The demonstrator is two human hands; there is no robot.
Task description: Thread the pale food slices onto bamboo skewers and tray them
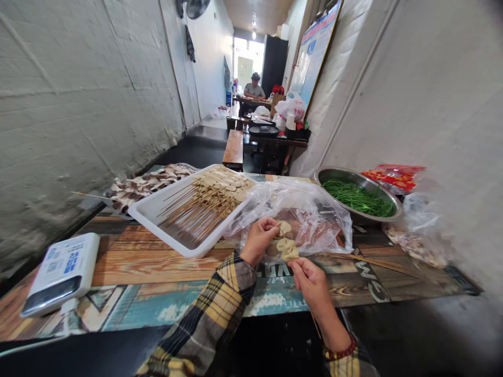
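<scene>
On the table [149, 267], a white device [58, 269] printed with blue lettering is placed at the left, with a cable [67, 320] run from its near edge. At the right, greens [353, 196] are held in a metal bowl [397, 209], beside which a red packet [404, 177] is set. Farther back, a bench [233, 146] can be seen. A fan [197, 7] is fixed high at the left wall [94, 68], a board [314, 57] is hung at the right, and a person [254, 90] is seen in the distance.
</scene>
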